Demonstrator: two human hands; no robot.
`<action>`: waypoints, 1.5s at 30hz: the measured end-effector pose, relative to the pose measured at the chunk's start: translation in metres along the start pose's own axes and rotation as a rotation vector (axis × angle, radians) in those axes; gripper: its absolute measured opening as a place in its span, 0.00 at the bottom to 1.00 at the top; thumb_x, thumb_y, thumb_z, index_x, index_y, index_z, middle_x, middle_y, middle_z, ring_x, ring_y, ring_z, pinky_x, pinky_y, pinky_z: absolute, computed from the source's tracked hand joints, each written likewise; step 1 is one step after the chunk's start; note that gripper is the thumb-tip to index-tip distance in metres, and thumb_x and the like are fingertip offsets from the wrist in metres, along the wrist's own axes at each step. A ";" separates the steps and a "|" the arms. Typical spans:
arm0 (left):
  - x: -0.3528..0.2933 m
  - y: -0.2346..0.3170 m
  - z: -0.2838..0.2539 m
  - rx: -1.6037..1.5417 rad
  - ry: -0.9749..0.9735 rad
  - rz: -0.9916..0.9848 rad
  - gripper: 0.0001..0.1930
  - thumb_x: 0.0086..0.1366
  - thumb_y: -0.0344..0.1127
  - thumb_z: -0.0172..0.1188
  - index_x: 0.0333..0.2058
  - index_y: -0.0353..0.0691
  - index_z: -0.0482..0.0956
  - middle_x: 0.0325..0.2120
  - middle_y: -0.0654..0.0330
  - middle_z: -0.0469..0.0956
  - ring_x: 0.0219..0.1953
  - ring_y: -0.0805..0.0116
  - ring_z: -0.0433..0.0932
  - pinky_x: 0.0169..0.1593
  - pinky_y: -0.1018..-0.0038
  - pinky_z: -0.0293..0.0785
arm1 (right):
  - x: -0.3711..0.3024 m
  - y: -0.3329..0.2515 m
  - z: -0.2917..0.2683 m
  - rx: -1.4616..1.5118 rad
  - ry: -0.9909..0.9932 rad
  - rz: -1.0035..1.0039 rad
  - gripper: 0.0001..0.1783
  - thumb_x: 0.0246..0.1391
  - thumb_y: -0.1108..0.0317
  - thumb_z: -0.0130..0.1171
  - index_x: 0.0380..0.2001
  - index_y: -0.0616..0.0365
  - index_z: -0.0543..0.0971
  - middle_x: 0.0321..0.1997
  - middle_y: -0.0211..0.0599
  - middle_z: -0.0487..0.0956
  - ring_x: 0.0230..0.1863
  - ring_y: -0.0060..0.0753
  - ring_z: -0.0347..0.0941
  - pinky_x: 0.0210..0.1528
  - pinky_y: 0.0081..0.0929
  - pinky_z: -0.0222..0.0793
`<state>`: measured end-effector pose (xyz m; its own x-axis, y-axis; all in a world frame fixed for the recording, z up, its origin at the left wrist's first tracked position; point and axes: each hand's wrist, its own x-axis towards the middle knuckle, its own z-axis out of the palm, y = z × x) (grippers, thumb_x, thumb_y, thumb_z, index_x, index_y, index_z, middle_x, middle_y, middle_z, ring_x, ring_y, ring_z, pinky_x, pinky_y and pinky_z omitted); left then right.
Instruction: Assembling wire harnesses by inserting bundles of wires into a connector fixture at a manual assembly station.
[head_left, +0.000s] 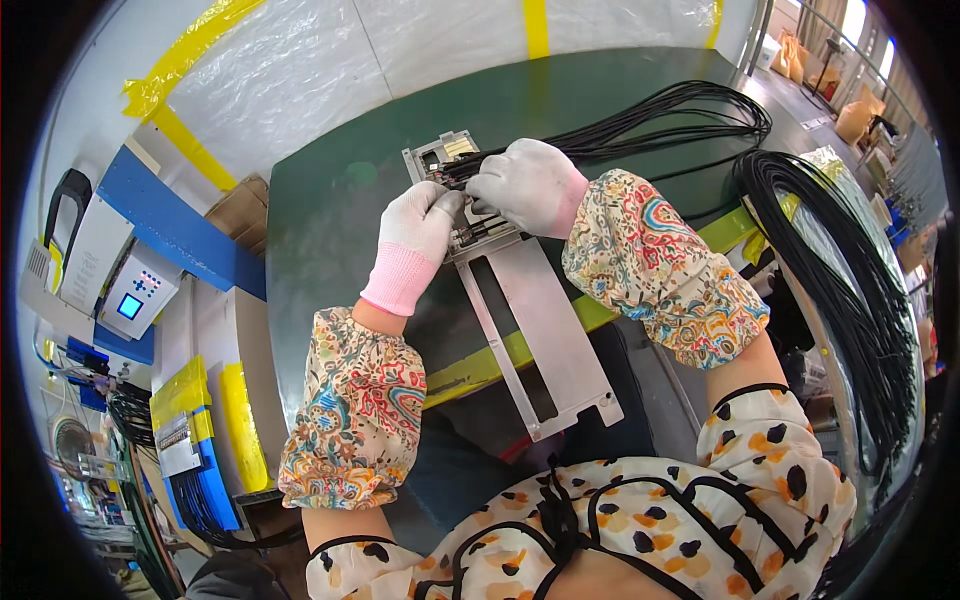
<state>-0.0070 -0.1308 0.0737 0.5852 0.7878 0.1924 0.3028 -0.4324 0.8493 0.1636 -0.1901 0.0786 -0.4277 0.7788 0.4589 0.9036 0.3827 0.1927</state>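
Observation:
A long silver metal fixture lies slanted across the green table, its near end jutting past the front edge. Several black cables run from the right to the fixture's far part, where their ends lie side by side. Over those ends, my left hand, in a white glove with a pink cuff, has thumb and fingers closed at the fixture's left side. My right hand, gloved alike, curls its fingers from the right, close to the left fingertips. Whatever either hand pinches is hidden by the gloves.
The green table has yellow tape along its front edge. A thick bundle of black cables hangs over a stand at right. At left stand a blue and white machine with a small screen and a brown cardboard box.

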 end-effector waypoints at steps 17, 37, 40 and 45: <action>0.005 -0.016 -0.003 0.096 0.039 0.078 0.11 0.58 0.36 0.55 0.28 0.31 0.76 0.18 0.50 0.74 0.23 0.63 0.76 0.30 0.71 0.69 | -0.010 0.012 -0.002 0.537 0.022 0.187 0.10 0.46 0.67 0.60 0.35 0.55 0.77 0.34 0.38 0.75 0.36 0.40 0.73 0.39 0.29 0.70; 0.006 -0.031 -0.013 0.350 -0.029 0.333 0.10 0.54 0.25 0.48 0.29 0.43 0.79 0.27 0.56 0.76 0.35 0.56 0.75 0.41 0.66 0.70 | -0.016 0.019 0.022 0.502 -0.090 0.224 0.07 0.41 0.71 0.61 0.28 0.59 0.78 0.29 0.39 0.74 0.33 0.41 0.72 0.36 0.31 0.69; 0.004 -0.029 -0.009 0.468 -0.036 0.421 0.12 0.53 0.25 0.49 0.31 0.46 0.80 0.27 0.59 0.76 0.35 0.59 0.75 0.42 0.66 0.68 | -0.015 0.019 0.024 0.545 -0.111 0.242 0.07 0.41 0.70 0.61 0.27 0.59 0.78 0.29 0.39 0.74 0.33 0.41 0.72 0.37 0.32 0.68; 0.001 -0.021 0.001 0.870 -0.064 0.598 0.13 0.52 0.30 0.51 0.34 0.53 0.80 0.30 0.66 0.76 0.37 0.66 0.73 0.43 0.67 0.65 | -0.017 0.023 0.022 0.509 -0.141 0.209 0.07 0.42 0.70 0.60 0.29 0.58 0.79 0.30 0.38 0.74 0.35 0.41 0.72 0.38 0.33 0.68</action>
<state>-0.0118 -0.1217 0.0554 0.8479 0.3290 0.4157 0.3723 -0.9278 -0.0252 0.1907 -0.1833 0.0560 -0.2718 0.9092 0.3153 0.8579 0.3774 -0.3486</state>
